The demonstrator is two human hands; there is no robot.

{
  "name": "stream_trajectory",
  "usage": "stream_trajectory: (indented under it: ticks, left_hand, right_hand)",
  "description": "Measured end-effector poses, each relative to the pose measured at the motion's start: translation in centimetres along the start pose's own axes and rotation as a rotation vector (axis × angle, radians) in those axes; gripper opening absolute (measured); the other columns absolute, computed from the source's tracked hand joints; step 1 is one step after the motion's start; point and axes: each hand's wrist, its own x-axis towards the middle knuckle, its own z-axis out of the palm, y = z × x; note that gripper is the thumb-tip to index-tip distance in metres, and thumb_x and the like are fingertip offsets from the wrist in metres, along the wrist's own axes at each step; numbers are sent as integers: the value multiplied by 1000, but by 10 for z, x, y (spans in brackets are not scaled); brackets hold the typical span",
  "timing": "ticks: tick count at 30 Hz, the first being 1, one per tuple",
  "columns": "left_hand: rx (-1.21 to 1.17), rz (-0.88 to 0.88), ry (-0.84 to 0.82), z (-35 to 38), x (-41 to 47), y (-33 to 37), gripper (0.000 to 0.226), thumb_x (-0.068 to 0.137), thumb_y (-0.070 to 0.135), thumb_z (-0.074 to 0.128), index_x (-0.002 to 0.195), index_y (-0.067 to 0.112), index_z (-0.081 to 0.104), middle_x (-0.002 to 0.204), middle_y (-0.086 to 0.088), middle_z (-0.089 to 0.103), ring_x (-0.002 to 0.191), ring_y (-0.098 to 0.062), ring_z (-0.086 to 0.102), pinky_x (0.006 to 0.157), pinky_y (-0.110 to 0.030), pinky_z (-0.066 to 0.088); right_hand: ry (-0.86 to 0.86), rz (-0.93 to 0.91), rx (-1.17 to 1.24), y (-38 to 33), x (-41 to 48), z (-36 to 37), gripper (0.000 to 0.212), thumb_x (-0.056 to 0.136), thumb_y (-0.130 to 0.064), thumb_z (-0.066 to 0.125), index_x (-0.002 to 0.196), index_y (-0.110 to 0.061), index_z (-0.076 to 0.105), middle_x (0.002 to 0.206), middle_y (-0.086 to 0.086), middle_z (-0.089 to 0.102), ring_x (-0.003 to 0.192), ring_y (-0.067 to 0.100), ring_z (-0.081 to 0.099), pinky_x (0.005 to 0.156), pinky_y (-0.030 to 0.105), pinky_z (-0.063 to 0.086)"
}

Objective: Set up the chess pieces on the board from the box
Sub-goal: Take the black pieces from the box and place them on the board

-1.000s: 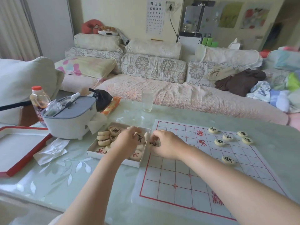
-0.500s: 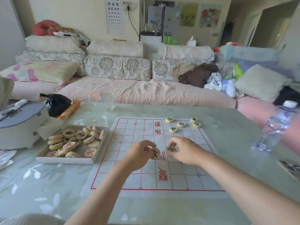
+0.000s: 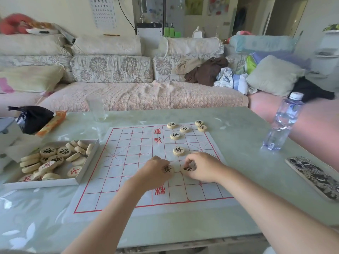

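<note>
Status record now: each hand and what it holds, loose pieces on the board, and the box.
left hand: pinches a black-marked piece low at the board
right hand: pinches a second piece just beside the first
loose pieces: six, all on the board's right half
box: left of the board, holds many pieces

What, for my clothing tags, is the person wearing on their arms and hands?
Nothing that shows. The left forearm and right forearm are bare up to the frame's edge, with no sleeve, watch or bracelet. The left hand and right hand are ungloved, and no ring shows on the visible fingers.
</note>
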Motion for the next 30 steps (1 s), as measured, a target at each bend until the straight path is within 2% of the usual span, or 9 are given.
stream_trajectory:
  ticks: [3, 6, 10, 15, 18, 20, 25, 30]
  left_hand:
    - [31, 10, -29, 0, -2, 0, 49, 89, 39, 52, 136, 23, 50, 131, 5, 43, 111, -17, 49, 81, -25, 46]
    - [76, 35, -7, -1, -2, 1, 47, 93, 38, 52, 137, 22, 49, 128, 1, 47, 111, -18, 50, 87, -27, 46]
    - [14, 45, 54, 1, -1, 6, 42, 89, 39, 59, 127, 22, 57, 117, 1, 50, 101, -16, 53, 78, -23, 44]
    - [-50, 39, 91, 9, 2, 16, 37, 84, 39, 67, 116, 24, 60, 108, 3, 50, 89, -15, 56, 63, -18, 46]
    - [-81, 45, 93, 16, 4, 20, 38, 83, 40, 69, 116, 25, 59, 109, 4, 49, 87, -14, 56, 58, -17, 45]
    - [-84, 50, 102, 20, 5, 23, 38, 82, 41, 69, 114, 26, 59, 108, 4, 49, 86, -14, 55, 55, -17, 43]
    - [-84, 43, 155, 23, 12, 30, 39, 80, 42, 69, 113, 23, 60, 110, 3, 53, 85, -14, 54, 57, -18, 40]
    - [59, -18, 148, 27, 17, 30, 46, 76, 58, 63, 113, 30, 61, 109, 5, 57, 100, -17, 52, 77, -32, 50]
  right_hand:
    - [13, 3, 29, 2, -1, -3, 20, 80, -48, 69, 97, -37, 66, 103, -20, 62, 93, 6, 57, 75, 27, 45]
    - [42, 22, 79, 7, -6, -11, 20, 78, -52, 70, 91, -38, 65, 100, -21, 64, 96, 6, 60, 85, 31, 51]
    - [57, 46, 112, 17, -20, -16, 27, 70, -59, 70, 86, -38, 65, 96, -25, 64, 93, 3, 63, 87, 32, 52]
    - [12, 61, 141, 29, -39, -13, 26, 66, -53, 78, 83, -36, 68, 91, -25, 66, 85, -3, 59, 82, 26, 52]
    - [-17, 65, 138, 33, -42, -9, 32, 62, -59, 76, 85, -37, 69, 95, -21, 67, 91, 1, 60, 85, 31, 53]
    - [-1, 58, 140, 32, -42, -10, 27, 66, -57, 76, 84, -37, 70, 99, -20, 62, 96, -1, 55, 88, 29, 49]
    - [69, 53, 151, 22, -33, -11, 6, 85, -36, 69, 91, -35, 68, 105, -17, 61, 105, 8, 57, 91, 29, 47]
    - [46, 38, 98, 10, -22, -7, 26, 91, -33, 62, 117, -38, 66, 125, -15, 61, 116, 13, 56, 95, 32, 46]
